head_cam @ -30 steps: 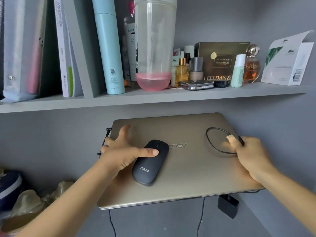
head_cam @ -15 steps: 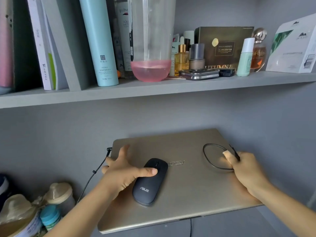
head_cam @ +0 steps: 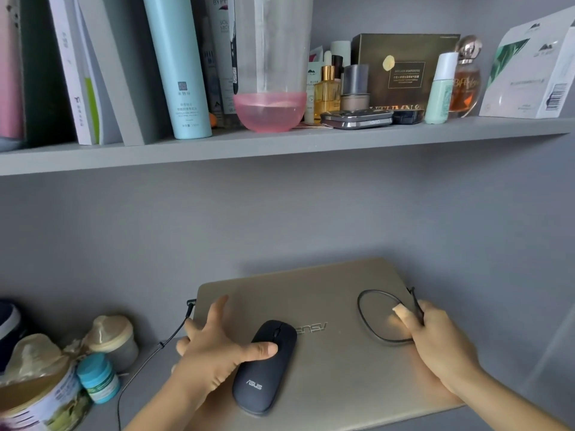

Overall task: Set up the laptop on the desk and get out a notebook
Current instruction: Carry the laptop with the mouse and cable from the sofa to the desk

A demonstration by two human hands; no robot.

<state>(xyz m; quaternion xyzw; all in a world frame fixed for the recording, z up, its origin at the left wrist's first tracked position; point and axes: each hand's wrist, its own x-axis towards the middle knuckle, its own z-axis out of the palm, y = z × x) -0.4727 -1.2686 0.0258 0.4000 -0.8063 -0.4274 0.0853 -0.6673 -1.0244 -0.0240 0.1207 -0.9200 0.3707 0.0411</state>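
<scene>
A closed gold laptop [head_cam: 329,362] is held level low in the view, lid up. My left hand [head_cam: 214,353] grips its left edge, thumb pressed on a black mouse [head_cam: 264,368] lying on the lid. My right hand [head_cam: 435,343] grips the right edge, thumb on the lid, pinning a black cable loop [head_cam: 370,325]. A charger cable [head_cam: 155,349] hangs from the laptop's left side. Books and notebooks [head_cam: 84,73] stand at the left end of the shelf above.
A grey shelf [head_cam: 280,144] overhead carries a light-blue bottle [head_cam: 180,66], a clear jug with a pink base [head_cam: 270,66], cosmetics, a dark box [head_cam: 404,70] and a white carton [head_cam: 535,79]. Tins and jars [head_cam: 62,377] crowd the lower left. A grey wall stands behind.
The laptop with the mouse on it has come down, away from the shelf. Both hands keep the same grip. Jars at lower left have come into view.
</scene>
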